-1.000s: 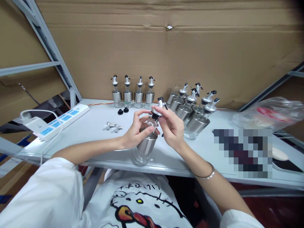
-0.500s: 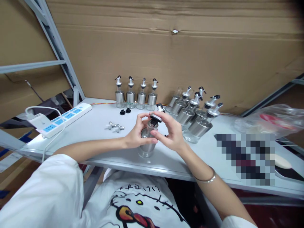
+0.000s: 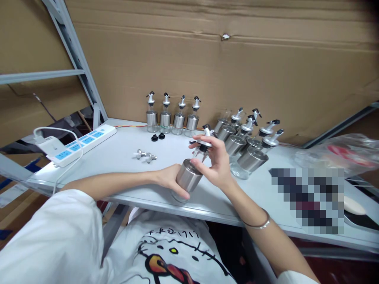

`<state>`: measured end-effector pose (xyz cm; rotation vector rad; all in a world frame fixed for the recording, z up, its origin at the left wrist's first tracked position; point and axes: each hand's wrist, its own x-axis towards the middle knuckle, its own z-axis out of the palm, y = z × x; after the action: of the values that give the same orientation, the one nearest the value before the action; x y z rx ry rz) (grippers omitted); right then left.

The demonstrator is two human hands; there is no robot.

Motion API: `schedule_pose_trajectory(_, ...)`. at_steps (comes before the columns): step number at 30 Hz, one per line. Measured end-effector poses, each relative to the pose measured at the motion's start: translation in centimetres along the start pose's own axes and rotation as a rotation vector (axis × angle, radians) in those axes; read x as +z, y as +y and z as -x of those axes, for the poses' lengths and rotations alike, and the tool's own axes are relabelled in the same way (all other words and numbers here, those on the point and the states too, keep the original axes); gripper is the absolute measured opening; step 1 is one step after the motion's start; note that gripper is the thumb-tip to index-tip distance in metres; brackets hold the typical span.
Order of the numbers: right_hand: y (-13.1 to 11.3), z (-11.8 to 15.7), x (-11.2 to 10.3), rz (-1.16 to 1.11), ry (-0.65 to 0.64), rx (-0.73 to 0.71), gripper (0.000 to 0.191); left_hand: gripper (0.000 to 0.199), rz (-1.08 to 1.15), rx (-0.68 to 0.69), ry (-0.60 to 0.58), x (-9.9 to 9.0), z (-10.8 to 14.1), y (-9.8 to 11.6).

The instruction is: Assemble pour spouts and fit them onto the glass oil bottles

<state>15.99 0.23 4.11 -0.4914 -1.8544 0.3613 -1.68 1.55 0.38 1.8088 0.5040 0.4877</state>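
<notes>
The bottle [image 3: 189,176] sits between the hands near the front edge of the surface [image 3: 127,185], its long axis tilted so the pourer [image 3: 206,139] leans right and away; whether its base touches down I cannot tell. The left hand [image 3: 171,179] wraps the metal sleeve low down; the right hand [image 3: 217,161], nearer the top, curls round neck and pourer. Beyond stand four bottles [image 3: 179,120] in a row.

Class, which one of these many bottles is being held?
The foremost bottle: the left hand grips its steel sleeve, and the right hand touches its pourer. The others stand farther back, unheld.
</notes>
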Motion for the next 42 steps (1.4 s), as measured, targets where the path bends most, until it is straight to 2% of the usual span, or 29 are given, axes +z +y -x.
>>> schedule_pose_trajectory(5, 0.5, -0.4, -0.4, -0.099, 0.084, 0.166, 0.041, 0.047, 0.234, -0.070, -0.008, 0.4, 0.1, 0.0)
schedule_pose_trajectory(8, 0.3, -0.6, -0.4, -0.112, 0.114, 0.240, 0.040, 0.048, 0.383, -0.081, -0.073, 0.8, 0.0, 0.0)
schedule_pose_trajectory(15, 0.1, -0.6, -0.2, -0.290, 0.066, 0.388, 0.040, 0.044, 0.367, -0.088, -0.045, 1.3, 0.1, 0.1)
schedule_pose_trajectory(23, 0.5, -0.6, -0.1, -0.347, 0.103, 0.380, 0.032, 0.042, 0.389, -0.116, -0.054, 1.3, 0.1, 0.2)
schedule_pose_trajectory(30, 0.5, -0.5, 0.1, -0.347, 0.130, 0.396, 0.027, 0.045, 0.404, -0.189, -0.140, 0.9, 0.2, 0.8)
schedule_pose_trajectory(36, 0.0, -0.5, 0.1, -0.340, 0.104, 0.400, 0.021, 0.047, 0.361, -0.176, -0.164, 1.0, 0.3, 0.7)
schedule_pose_trajectory(42, 0.0, -0.4, 0.1, -0.311, 0.086, 0.389, 0.025, 0.048, 0.319, -0.159, -0.183, 0.9, 0.2, 0.5)
